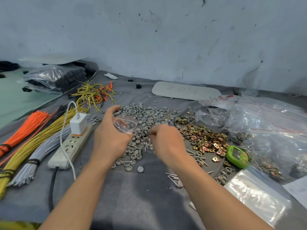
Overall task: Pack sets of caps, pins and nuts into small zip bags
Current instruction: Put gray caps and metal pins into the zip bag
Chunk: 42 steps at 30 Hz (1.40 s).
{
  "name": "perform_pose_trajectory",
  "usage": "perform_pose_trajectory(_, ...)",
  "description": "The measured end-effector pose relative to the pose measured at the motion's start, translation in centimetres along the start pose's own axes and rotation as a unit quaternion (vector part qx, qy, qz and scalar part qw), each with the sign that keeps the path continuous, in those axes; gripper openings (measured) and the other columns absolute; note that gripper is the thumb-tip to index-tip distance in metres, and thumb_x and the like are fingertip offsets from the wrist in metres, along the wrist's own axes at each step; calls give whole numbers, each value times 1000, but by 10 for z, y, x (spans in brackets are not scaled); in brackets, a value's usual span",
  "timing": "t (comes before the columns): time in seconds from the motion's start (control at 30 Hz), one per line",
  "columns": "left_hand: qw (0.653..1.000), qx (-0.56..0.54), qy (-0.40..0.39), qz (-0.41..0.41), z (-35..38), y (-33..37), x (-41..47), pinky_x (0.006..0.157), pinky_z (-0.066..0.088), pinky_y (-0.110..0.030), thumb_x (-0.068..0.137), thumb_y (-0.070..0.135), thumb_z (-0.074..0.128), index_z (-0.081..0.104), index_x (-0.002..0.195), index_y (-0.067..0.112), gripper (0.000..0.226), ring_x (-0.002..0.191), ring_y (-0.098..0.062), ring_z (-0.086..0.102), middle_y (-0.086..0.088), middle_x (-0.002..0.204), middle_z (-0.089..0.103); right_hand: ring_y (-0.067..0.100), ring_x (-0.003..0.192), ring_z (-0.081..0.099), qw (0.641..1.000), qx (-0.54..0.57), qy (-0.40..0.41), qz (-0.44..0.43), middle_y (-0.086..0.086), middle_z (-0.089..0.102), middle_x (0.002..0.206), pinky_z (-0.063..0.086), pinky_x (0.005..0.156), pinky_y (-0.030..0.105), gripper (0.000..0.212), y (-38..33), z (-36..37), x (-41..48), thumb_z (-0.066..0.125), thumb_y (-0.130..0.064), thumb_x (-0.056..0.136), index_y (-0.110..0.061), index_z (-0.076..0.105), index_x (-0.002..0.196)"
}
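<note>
1. Left hand [110,138] curls round clear cup [126,124], held over cap pile's [149,114] left part. Keep it level.
2. Right hand [167,141], over pile's near edge: fingers bunched, blurred; cannot tell whether pinching. Count pieces in.
3. Nuts [206,138] right of pile; zip bags [259,195] farther right.

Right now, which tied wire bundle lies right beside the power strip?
The grey bundle; the yellow bundle and orange bundle lie farther left.

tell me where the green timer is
In the head view the green timer lies on the right, just right of the gold nuts pile and beside the clear plastic bags.
</note>
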<state>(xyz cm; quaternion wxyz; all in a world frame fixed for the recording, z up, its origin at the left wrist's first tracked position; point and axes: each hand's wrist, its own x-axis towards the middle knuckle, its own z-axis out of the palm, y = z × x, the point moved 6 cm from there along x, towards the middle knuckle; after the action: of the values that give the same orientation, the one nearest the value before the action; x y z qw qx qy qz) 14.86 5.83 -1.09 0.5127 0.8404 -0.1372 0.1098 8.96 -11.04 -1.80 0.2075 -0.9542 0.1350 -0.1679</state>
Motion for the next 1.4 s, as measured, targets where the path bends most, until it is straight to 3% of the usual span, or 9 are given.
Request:
perform_pose_trajectory(0.17, 996, 39, -84, 21, 24, 10, -10, 50, 42, -15, 69, 11, 81, 48, 126, 56, 80, 70, 5, 63, 12, 86, 71, -3, 65, 70, 938, 336, 85, 28, -19, 75, 70, 50, 58, 11, 10, -1, -35, -1, 82, -18, 83, -28, 80, 86)
perform_pose_trajectory(0.4, 993, 7, -108, 45, 33, 19, -13, 62, 43, -5, 69, 18, 81, 50, 126, 54, 74, 83, 15, 60, 24, 86, 71, -8, 81, 71, 943, 333, 23, 2, -14, 80, 93, 54, 75, 8, 20, -14, -21, 0, 76, -14, 89, -24, 82, 105)
perform_pose_trajectory(0.5, 995, -17, -93, 36, 28, 15, -11, 60, 50, -18, 69, 10, 85, 52, 126, 54, 79, 72, 3, 65, 22, 85, 71, -8, 76, 71, 934, 348, 73, 26, -20, 78, 84, 56, 71, 9, 16, -3, -32, 3, 77, -16, 90, -28, 82, 99)
perform_pose_trajectory(0.6, 995, -52, -86, 18, 21, 8, -8, 54, 48, -23, 69, 1, 85, 53, 126, 53, 84, 64, -2, 66, 20, 86, 72, 0, 70, 72, 955, 273, 88, 80, -17, 76, 75, 61, 70, 21, 15, 12, -34, 3, 75, -16, 91, -29, 80, 87)
perform_pose_trajectory(0.8, 985, -161, -42, -37, 9, -3, -2, 73, 58, -33, 71, -3, 85, 58, 129, 45, 80, 80, -13, 73, 4, 96, 74, 32, 102, 70, 985, -103, -126, 51, 9, 75, 108, 56, 84, 35, 20, 8, 14, -7, 67, -15, 92, -22, 75, 109)
perform_pose_trajectory(0.93, 978, -197, -37, -50, 10, -2, -2, 81, 60, -34, 73, -4, 83, 58, 132, 40, 78, 84, -10, 74, 3, 104, 74, 34, 105, 67, 981, -164, -101, 10, 9, 72, 109, 36, 79, 37, 22, 3, 16, -9, 61, -13, 92, -19, 68, 112)
perform_pose_trajectory(1.17, 985, -163, -49, -42, 12, 0, -4, 78, 62, -40, 74, -1, 81, 55, 132, 45, 78, 81, -12, 74, 6, 96, 76, 28, 104, 68, 976, -198, -87, 42, 5, 73, 103, 33, 106, 46, 12, 2, 9, -10, 56, -11, 92, -21, 51, 94)
perform_pose_trajectory(1.33, 995, -20, -94, 27, 23, 15, -14, 56, 49, -27, 72, 15, 84, 50, 128, 54, 77, 58, -1, 63, 13, 88, 73, 6, 59, 61, 987, 133, 29, 85, -9, 72, 69, 57, 68, 27, 26, 6, -29, 0, 61, -22, 101, -27, 72, 78)
perform_pose_trajectory(1.4, 992, 26, -113, 38, 30, 21, -18, 60, 49, -27, 69, 14, 82, 47, 129, 55, 80, 67, -1, 65, 15, 85, 72, 0, 41, 47, 967, 241, 67, 49, -16, 66, 55, 43, 44, 13, 30, 2, -47, -1, 65, -25, 100, -29, 71, 71)
